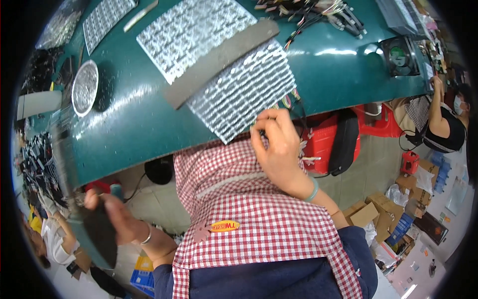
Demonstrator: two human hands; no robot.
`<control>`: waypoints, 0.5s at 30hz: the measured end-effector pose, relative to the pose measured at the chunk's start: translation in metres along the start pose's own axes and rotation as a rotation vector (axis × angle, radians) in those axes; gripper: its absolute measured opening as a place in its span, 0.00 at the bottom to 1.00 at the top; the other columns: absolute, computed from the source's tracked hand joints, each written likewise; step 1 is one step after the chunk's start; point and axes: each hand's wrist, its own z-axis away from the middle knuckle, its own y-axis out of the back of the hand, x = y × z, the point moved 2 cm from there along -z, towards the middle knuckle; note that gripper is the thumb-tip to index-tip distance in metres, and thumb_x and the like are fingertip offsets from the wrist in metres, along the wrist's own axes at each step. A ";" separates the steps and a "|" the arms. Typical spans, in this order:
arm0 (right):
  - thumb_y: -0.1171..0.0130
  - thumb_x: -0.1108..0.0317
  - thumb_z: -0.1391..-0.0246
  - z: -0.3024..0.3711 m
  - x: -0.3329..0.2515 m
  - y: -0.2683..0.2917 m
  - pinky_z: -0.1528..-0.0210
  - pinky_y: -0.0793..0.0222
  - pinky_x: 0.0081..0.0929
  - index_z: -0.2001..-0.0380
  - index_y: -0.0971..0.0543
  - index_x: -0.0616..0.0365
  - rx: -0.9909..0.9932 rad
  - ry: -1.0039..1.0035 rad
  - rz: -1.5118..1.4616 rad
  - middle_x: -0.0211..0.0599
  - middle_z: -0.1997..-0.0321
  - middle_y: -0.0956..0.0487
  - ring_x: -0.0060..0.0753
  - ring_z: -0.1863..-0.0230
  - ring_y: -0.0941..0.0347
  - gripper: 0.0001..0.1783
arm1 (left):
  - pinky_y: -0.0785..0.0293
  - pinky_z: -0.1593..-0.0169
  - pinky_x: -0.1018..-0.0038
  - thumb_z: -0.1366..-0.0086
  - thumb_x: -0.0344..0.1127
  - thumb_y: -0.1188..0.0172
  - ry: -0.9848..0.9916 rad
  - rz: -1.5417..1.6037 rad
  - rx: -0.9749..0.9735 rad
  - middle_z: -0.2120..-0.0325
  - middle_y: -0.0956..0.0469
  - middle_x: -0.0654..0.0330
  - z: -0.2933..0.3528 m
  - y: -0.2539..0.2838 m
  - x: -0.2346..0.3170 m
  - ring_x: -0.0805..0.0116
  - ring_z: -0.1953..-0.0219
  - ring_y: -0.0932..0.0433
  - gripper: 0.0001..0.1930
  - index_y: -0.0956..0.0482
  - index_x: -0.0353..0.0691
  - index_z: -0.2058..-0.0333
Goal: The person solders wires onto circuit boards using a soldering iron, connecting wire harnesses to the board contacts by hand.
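My right hand [280, 149] is at the table's front edge, thumb and fingertips pinched together by the near corner of a silvery panel [244, 84] covered in rows of small parts. What the pinch holds is too small to make out. Thin coloured wires [286, 102] stick out beside those fingers. A dark grey bar [224, 62] lies across this panel and a similar panel [194, 32] behind it. Off the table's left end, my left hand [119, 219] is closed round a dark green object [97, 236], blurred by motion, so its kind is unclear.
A white-rimmed bowl [84, 89] of small bits stands on the green table [129, 119]. Another panel [105, 20] lies far left, bundled cables [318, 12] at the back. A black square fan-like unit [400, 56] sits right. Under the table edge is a red chair [323, 142]. Co-workers sit at both sides.
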 end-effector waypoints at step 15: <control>0.39 0.76 0.53 -0.091 0.044 0.060 0.65 0.28 0.35 0.71 0.22 0.58 0.096 0.207 0.275 0.36 0.66 0.23 0.41 0.63 0.26 0.05 | 0.39 0.79 0.81 0.43 0.18 0.41 0.195 -0.201 0.081 0.57 0.20 0.49 -0.020 -0.059 -0.028 0.77 0.81 0.33 0.17 0.26 0.23 0.54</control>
